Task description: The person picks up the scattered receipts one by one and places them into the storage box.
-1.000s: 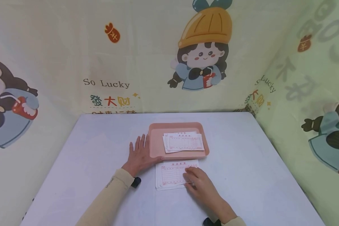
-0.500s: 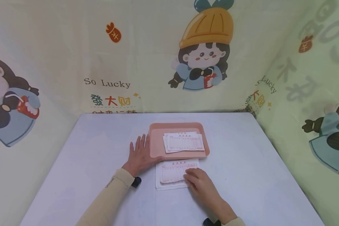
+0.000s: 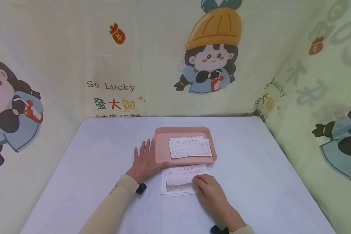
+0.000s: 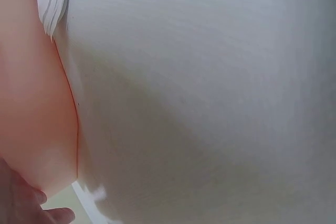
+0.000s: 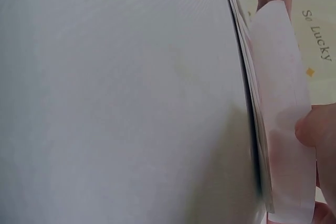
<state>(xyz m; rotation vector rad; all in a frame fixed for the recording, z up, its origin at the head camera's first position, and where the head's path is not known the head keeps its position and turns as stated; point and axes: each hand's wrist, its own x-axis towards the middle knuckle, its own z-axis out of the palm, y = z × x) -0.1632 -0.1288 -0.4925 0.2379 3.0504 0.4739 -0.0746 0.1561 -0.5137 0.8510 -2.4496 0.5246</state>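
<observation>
A stack of white receipt slips with red print [image 3: 163,191] lies on the table, against the near side of a pink tray [image 3: 162,148]. My right hand [image 3: 209,191] pinches the top slip [image 3: 178,179] by its right part; its near edge curls up off the stack. Up close in the right wrist view, that slip [image 5: 286,77] bends upward with the thumb [image 5: 312,128] on it. My left hand [image 3: 144,162] rests with spread, straight fingers along the tray's left side, thumb at the front left corner. Several more receipt slips [image 3: 192,149] lie overlapping inside the tray.
The white table [image 3: 251,169] reaches back to a cartoon-printed cloth backdrop [image 3: 152,58], which also hangs at both sides. Dark wrist cameras [image 3: 141,188] sit at both cuffs.
The right hand's fingers have closed on the top slip and raised its near edge, which lay flat before. The left hand and tray have stayed in place.
</observation>
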